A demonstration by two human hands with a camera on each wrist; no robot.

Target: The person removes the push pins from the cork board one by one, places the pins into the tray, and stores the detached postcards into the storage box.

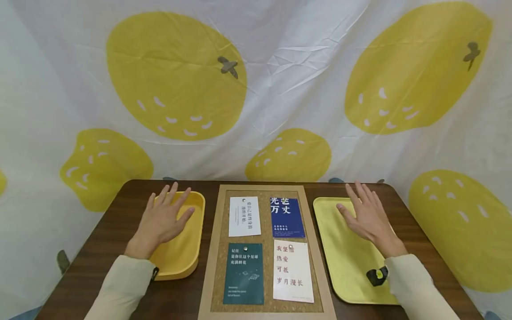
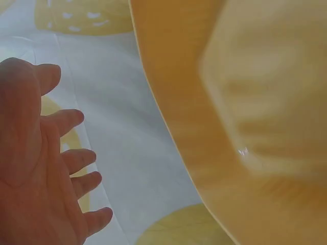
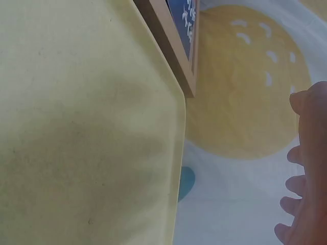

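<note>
My left hand (image 1: 162, 220) hovers over a deep yellow-orange bin (image 1: 194, 249), its fingers spread and nothing in them. Over a flat pale yellow tray (image 1: 344, 271) is my right hand (image 1: 370, 218), also with spread, bare fingers. Between the two containers lies a wood-framed cork board (image 1: 267, 275). Four cards are on it: a white card (image 1: 244, 217) with dark text, a blue card (image 1: 287, 218), a dark green card (image 1: 244, 273) and a white card with red text (image 1: 293, 271). Pushpins show at the tops of the cards, such as one silver pushpin (image 1: 246, 249) on the green card.
All of these stand on a dark brown wooden table (image 1: 96, 253). Behind it hangs a white cloth (image 1: 276, 89) printed with big yellow lemons. The bin has high walls; the tray has a low rim.
</note>
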